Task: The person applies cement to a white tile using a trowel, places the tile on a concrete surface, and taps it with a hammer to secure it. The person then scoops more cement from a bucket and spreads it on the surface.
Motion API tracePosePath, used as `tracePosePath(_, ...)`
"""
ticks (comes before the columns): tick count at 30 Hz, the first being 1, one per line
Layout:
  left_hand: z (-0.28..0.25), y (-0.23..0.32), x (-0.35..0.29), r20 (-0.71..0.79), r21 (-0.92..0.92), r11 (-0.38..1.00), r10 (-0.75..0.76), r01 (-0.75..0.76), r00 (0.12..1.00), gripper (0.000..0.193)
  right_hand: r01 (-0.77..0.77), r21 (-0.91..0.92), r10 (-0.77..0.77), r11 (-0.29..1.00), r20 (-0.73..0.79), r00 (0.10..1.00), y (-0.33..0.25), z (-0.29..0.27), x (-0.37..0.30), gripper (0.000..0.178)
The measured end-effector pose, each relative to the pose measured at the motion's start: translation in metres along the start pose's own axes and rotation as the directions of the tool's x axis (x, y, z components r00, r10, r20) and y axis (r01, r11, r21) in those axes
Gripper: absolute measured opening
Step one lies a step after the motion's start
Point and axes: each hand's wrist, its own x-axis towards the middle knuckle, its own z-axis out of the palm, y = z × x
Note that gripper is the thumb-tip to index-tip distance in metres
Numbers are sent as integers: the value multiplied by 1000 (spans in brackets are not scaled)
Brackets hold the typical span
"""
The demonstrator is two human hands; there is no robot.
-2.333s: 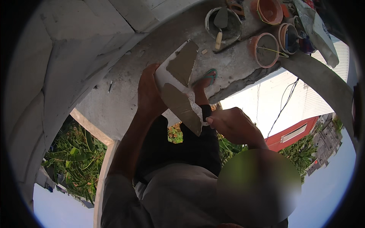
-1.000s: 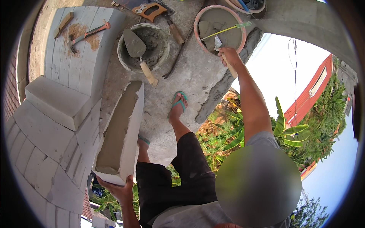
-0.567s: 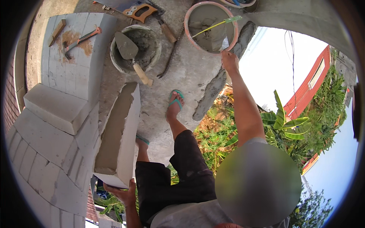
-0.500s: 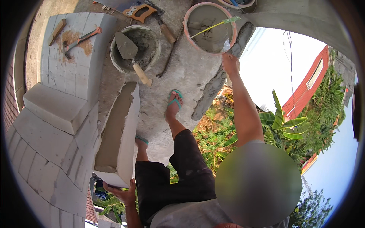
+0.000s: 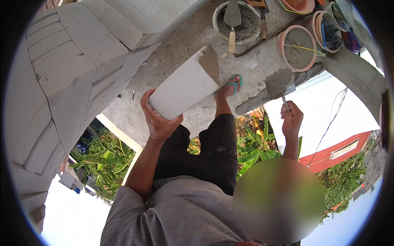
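Observation:
My left hand (image 5: 161, 123) grips the near end of a pale grey building block (image 5: 184, 84), thumb on one side and fingers on the other. The block lies slantwise in front of my legs with a smooth bare face up. Grey-brown mortar (image 5: 210, 64) shows at its far end; the rest of that coated side is turned from view. Off to the right, my right hand (image 5: 292, 117) is closed on the handle of a trowel (image 5: 290, 89). A heap of wet mortar (image 5: 278, 82) covers most of its blade, just short of the round mortar bucket (image 5: 280, 43).
A yellow stick (image 5: 301, 48) lies across the mortar bucket. Another bucket (image 5: 215, 20) at the back holds a second trowel (image 5: 232, 16); a saw handle (image 5: 256, 3) is beside it. Block wall (image 5: 61, 57) rises on the left. The concrete floor ends at a rough mortared edge (image 5: 256, 100).
My right hand has come back from the mortar bucket with a loaded trowel. The block has been tipped, its mortared side turning away, and my view has swung to the left.

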Motion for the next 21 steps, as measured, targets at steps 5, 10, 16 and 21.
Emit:
tracePosePath(5, -20, -38, -5, -3, -174, 985, 21, -21, 1000, 120, 428, -58, -410, 902, 197, 890, -131, 65, -11, 12)
tracePosePath(10, -25, -55, 8, -25, -313, 942, 116, -118, 993, 119, 733, -293, -666, 614, 308, 680, -193, 126, -15, 22)
tracePosePath(16, -23, -65, 10, -61, -246, 945, 208, -217, 976, 118, 759, -461, -656, 459, 401, 640, -196, 150, -10, 26)
tracePosePath(21, -28, -64, 15, -28, -221, 955, 196, -197, 980, 118, 704, -556, -643, 442, 351, 681, -188, 129, -8, 27)
